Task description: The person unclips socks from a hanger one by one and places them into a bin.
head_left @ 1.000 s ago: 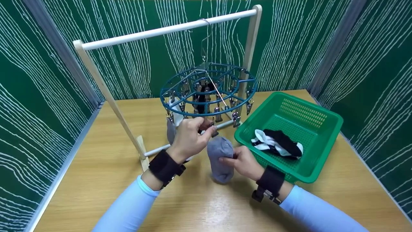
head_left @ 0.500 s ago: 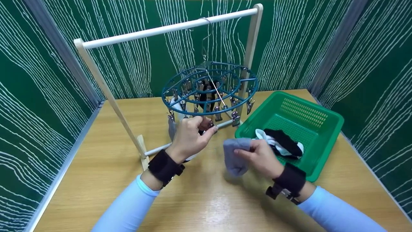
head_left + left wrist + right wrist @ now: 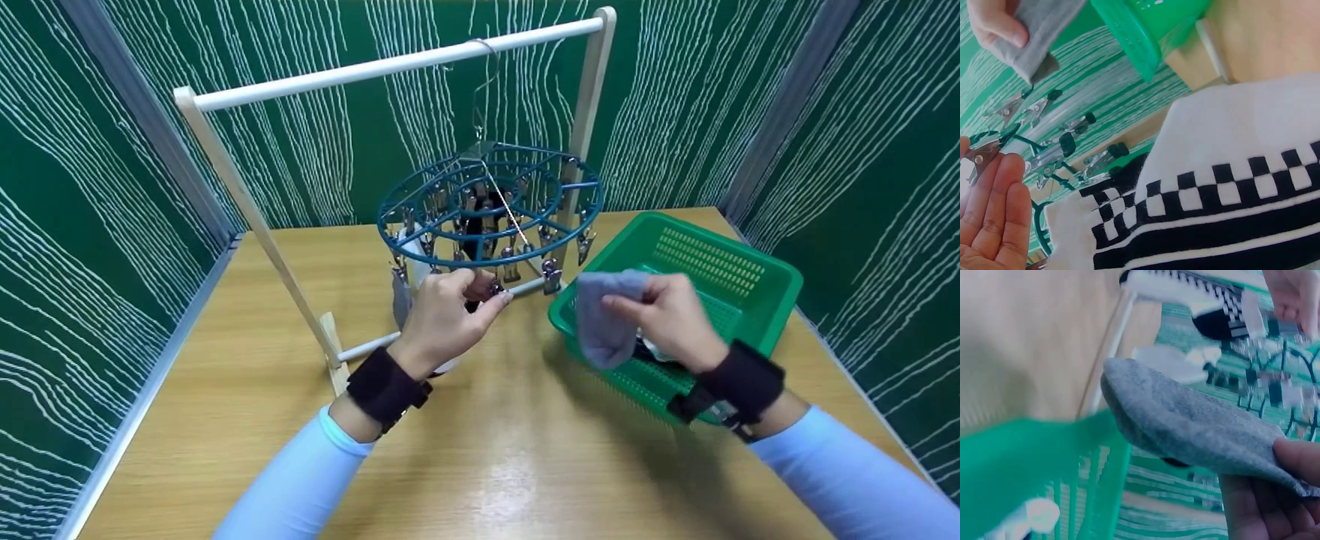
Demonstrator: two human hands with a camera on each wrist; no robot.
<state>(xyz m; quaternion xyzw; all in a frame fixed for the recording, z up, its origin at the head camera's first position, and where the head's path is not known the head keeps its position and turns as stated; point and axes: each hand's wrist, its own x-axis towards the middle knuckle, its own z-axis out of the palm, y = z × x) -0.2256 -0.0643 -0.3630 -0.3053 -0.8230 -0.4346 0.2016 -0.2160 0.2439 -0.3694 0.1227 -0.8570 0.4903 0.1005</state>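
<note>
My left hand [image 3: 450, 315] pinches a metal clip [image 3: 985, 157] at the near edge of the round blue-green clip hanger [image 3: 577, 184]. No cloth shows in that clip. My right hand [image 3: 675, 315] holds a grey sock [image 3: 606, 319] by one end, thumb on top, over the near left part of the green basket [image 3: 780, 300]. A white sock with a black checkered band [image 3: 1219, 185] hangs close to my left hand in the left wrist view. Black and white socks in the basket are mostly hidden behind my right hand.
The hanger hooks onto the white rod [image 3: 397, 67] of a wooden stand [image 3: 225, 172]. More clips dangle all round the ring, and a grey sock [image 3: 401, 296] and a black one hang among them. Green patterned panels enclose the wooden table [image 3: 247, 435].
My right hand has carried the grey sock right and up, from beside the left hand to over the basket. My left hand has stayed on the clip.
</note>
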